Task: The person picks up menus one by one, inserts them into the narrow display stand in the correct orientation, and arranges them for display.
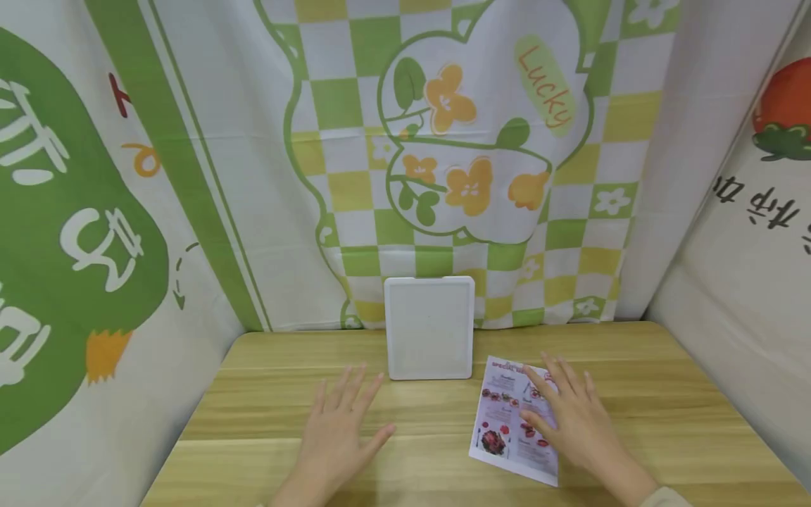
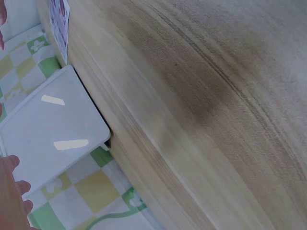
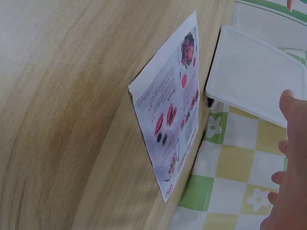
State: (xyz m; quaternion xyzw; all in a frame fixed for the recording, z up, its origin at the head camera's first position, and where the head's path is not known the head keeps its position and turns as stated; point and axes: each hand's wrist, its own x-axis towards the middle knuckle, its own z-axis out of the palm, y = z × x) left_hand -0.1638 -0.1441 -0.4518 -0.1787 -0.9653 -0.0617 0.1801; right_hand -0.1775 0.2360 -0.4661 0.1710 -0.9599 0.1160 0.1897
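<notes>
A white rectangular board [image 1: 429, 328] with a raised rim stands upright near the back of the table. To its front right lies a printed menu sheet [image 1: 500, 408] with food pictures and the heading "SPECIAL MENU". My left hand [image 1: 338, 436], fingers spread, is in front of the board's left side and holds nothing. Over the menu's right part is my right hand [image 1: 576, 415], its fingers spread too; whether it touches the paper I cannot tell. In the right wrist view the whole menu [image 3: 168, 105] shows, with the fingers [image 3: 292, 105] apart from it at the right edge.
The wood-grain table [image 1: 253, 408] reaches back to a green, yellow and white checked curtain [image 1: 342, 190] that hangs behind the board. Printed cloth walls [image 1: 63, 232] enclose the left and right sides.
</notes>
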